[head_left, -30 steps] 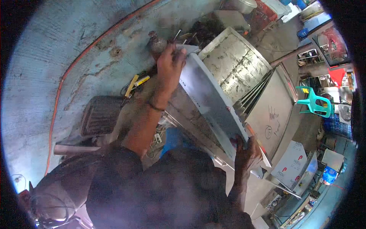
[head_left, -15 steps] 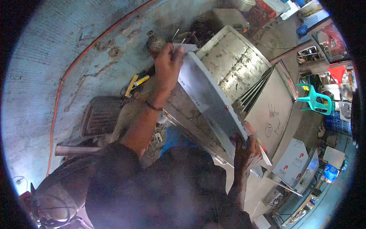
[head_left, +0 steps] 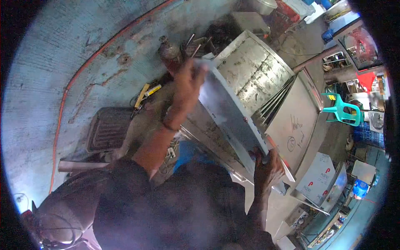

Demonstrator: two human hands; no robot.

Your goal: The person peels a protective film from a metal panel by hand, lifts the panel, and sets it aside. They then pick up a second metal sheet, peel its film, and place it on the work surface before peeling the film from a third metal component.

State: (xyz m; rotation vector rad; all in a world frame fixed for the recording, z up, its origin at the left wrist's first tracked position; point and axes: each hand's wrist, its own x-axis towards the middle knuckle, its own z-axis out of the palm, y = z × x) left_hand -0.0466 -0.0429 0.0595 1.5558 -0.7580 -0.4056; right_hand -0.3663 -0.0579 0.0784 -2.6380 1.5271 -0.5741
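Note:
A long bent metal panel [head_left: 233,110] with a shiny inner face spans the space between my two hands. My left hand [head_left: 189,87] grips its upper end, fingers curled over the edge. My right hand [head_left: 268,166] is closed on the lower right end, with the thumb on the near side. Beneath the panel is a worn work surface [head_left: 208,127]. Just beyond it stands a metal tray-like box [head_left: 254,68], and to the right lies a large sheet with handwriting [head_left: 293,125].
A gas cylinder [head_left: 168,50] stands near the blue wall [head_left: 83,54]. A yellow marker-like tube [head_left: 153,90] and a dark ribbed panel [head_left: 110,129] are at the left. A green plastic chair [head_left: 341,110] and film-covered sheets [head_left: 318,177] are at the right.
The upper end of the panel has come slightly down and right with my left hand. My right hand has shifted slightly, still on the lower end.

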